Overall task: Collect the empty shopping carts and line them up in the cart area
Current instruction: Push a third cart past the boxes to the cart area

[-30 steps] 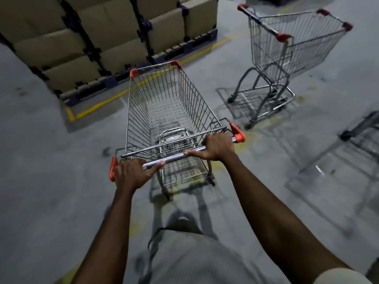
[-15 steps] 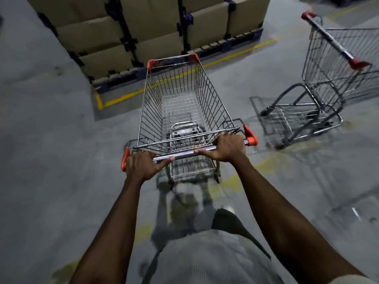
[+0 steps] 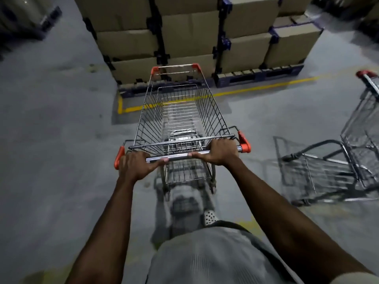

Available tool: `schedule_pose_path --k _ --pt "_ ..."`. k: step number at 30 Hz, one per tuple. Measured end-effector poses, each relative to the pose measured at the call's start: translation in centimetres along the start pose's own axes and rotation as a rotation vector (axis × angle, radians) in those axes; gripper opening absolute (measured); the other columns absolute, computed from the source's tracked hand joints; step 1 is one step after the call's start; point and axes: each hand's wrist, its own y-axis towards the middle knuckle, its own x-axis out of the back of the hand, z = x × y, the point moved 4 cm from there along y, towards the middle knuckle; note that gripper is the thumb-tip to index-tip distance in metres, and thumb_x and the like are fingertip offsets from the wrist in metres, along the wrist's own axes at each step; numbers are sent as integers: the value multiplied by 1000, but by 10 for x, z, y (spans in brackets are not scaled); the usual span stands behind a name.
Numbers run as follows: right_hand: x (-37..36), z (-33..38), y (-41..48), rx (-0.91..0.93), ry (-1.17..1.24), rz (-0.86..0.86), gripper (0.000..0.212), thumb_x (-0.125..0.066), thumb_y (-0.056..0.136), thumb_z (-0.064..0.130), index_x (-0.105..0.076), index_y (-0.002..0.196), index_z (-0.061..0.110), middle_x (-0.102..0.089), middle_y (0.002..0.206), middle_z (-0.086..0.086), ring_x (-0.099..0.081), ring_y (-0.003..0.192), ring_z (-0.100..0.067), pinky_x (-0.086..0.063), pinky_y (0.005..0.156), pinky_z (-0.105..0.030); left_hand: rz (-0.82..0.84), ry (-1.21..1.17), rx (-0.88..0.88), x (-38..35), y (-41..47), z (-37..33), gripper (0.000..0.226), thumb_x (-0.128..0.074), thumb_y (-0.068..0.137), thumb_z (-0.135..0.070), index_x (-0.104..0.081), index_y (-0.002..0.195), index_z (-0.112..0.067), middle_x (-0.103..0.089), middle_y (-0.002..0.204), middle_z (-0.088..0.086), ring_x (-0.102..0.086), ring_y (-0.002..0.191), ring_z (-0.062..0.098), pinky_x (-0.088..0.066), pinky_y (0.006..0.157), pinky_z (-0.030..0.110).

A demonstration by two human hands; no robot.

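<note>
An empty wire shopping cart (image 3: pixel 180 111) with orange corner caps stands straight in front of me on the grey floor. My left hand (image 3: pixel 136 165) grips the left part of its chrome handle bar (image 3: pixel 177 157), and my right hand (image 3: pixel 218 153) grips the right part. The basket's nose points at the stacked boxes ahead. A second empty cart (image 3: pixel 356 144) stands at the right edge, partly out of view.
Pallets of stacked cardboard boxes (image 3: pixel 184 33) fill the far side, bounded by a yellow floor line (image 3: pixel 256 90). More dark pallets sit at the top left (image 3: pixel 26 19). Bare grey concrete stretches to the left. My shoe (image 3: pixel 209 217) shows below the cart.
The cart and I have swung to the left, so its nose now faces the boxes. The second cart has slid toward the right edge of view. Both hands keep their grip.
</note>
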Motion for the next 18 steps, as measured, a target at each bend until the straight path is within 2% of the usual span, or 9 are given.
schedule_pose_path --k 2,4,6,8,10,12,14,16,18 --pt "2 -4 29 51 -27 12 103 -16 65 110 -66 62 19 -58 57 1 -58 55 -16 -45 63 -25 -38 -21 34 1 17 -2 94 -23 65 -108 -78 73 -32 -64 60 -9 -68 71 10 -39 106 39" --pt "2 -7 53 92 -41 14 99 -18 67 109 -61 59 20 -56 56 1 -58 55 -16 -48 66 -25 -67 -33 75 1 26 -4 87 -24 67 -107 -79 77 -40 -66 60 -10 -70 71 10 -31 116 41" --pt "4 -8 72 135 -59 14 95 -18 68 109 -55 55 22 -53 54 2 -56 52 -16 -47 64 -25 -86 -10 115 -1 31 -4 79 -25 69 -106 -79 84 -50 -68 62 -9 -71 73 11 -26 120 42" --pt "5 -5 87 176 -72 23 98 -16 67 110 -55 56 20 -54 55 1 -55 52 -15 -47 62 -24 -75 16 140 -1 33 -3 80 -22 70 -106 -78 90 -52 -69 63 -9 -71 74 10 -30 116 38" --pt "7 2 102 209 -89 34 103 -12 65 110 -58 58 18 -56 56 0 -56 53 -15 -47 63 -24 -88 14 160 1 37 3 84 -22 72 -105 -80 93 -47 -69 63 -8 -71 74 12 -38 109 38" --pt "11 13 118 243 -93 40 105 -10 66 109 -61 59 18 -58 57 0 -57 54 -15 -46 63 -24 -103 -10 194 6 41 11 87 -24 72 -104 -80 86 -39 -66 60 -8 -71 74 15 -42 102 36" --pt "13 32 130 304 -85 59 101 -12 70 107 -59 60 19 -54 55 1 -53 52 -14 -40 60 -22 -100 -33 232 9 45 22 81 -29 72 -103 -77 74 -38 -56 54 -12 -70 73 15 -38 104 36" --pt "14 62 141 402 -94 99 96 -15 72 105 -57 63 20 -50 56 2 -50 51 -14 -35 58 -23 -78 -72 258 11 50 30 71 -32 73 -102 -62 57 -39 -54 53 -12 -67 70 15 -34 107 39" --pt "17 97 149 511 -115 131 100 -13 75 104 -65 76 18 -56 63 -2 -59 62 -18 -39 63 -27 -88 -108 279 15 56 36 66 -34 73 -101 -47 51 -40 -62 58 -8 -69 73 19 -40 98 37"
